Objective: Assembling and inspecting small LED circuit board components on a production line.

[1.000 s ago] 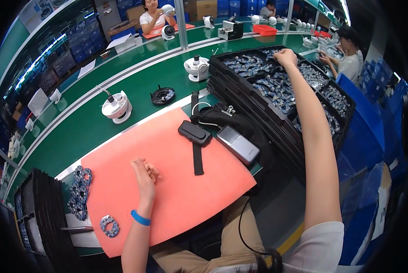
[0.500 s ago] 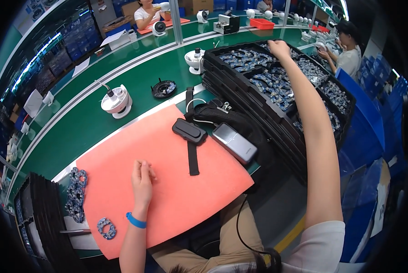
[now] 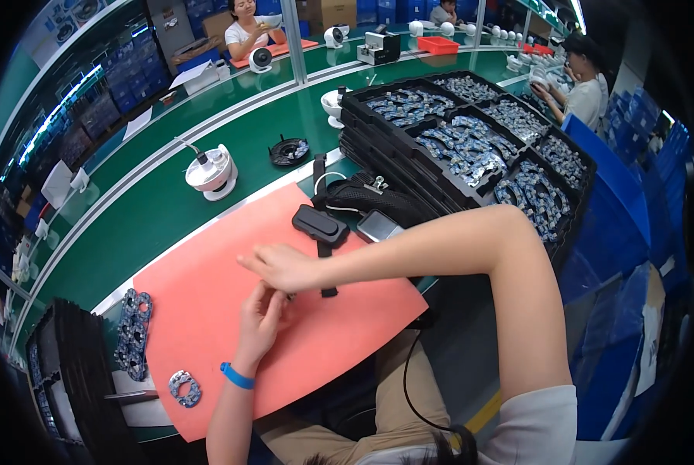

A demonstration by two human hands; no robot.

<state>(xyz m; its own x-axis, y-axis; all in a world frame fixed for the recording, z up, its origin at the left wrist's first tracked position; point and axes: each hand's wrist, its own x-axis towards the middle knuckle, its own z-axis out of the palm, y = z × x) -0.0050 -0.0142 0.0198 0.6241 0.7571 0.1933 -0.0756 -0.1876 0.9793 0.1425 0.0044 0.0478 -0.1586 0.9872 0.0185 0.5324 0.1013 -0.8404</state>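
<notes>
My right hand (image 3: 285, 267) is above the salmon-coloured mat (image 3: 207, 256), meeting my left hand (image 3: 260, 322). Its upper fingers reach left and its lower fingertips are hidden. My left hand is closed, with a blue band (image 3: 237, 376) on its wrist. A tiny bit of something shows between the hands, too small to name. Below and left of them, a ring-shaped circuit board (image 3: 184, 388) lies on the mat. A joined panel of ring-shaped boards (image 3: 133, 335) rests along the mat's left edge.
Stacked black trays (image 3: 471, 186) of circuit boards stand at right. A black clip-on device (image 3: 320, 225) and a power bank (image 3: 378, 225) lie before them. White housings (image 3: 211, 172) and a black round part (image 3: 289, 152) sit on the green belt. Black trays (image 3: 91, 380) stand left. Co-workers sit beyond.
My right hand has come from the far side of the board tray to my left hand over the mat. My left hand has shifted slightly right. The near white housing has moved slightly right.
</notes>
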